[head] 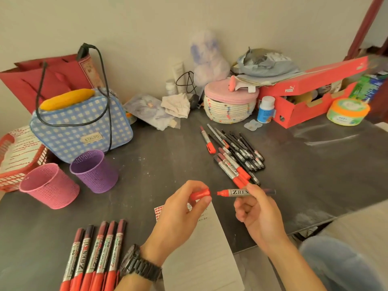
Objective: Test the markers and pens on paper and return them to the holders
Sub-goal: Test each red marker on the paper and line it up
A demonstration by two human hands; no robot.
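My right hand (259, 215) pinches a silver ZHEN marker (237, 193) held level, its red tip bare and pointing left. My left hand (182, 208) grips the red cap (201, 194) a short gap away from that tip. Both hover over a sheet of white paper (201, 255) with red scribbles at its top left corner. A row of several red-capped markers (94, 257) lies at the bottom left. A pile of markers and thin black pens (237, 156) lies beyond my hands. The pink holder (50, 185) and the purple holder (94, 171) stand at the left.
A blue checked bag (81, 124) with a black cord sits behind the holders, beside a red basket (19, 158). At the back stand a woven basket with pink lid (230, 106), a red shoebox (310, 95), a small bottle (266, 110) and a round tub (347, 111).
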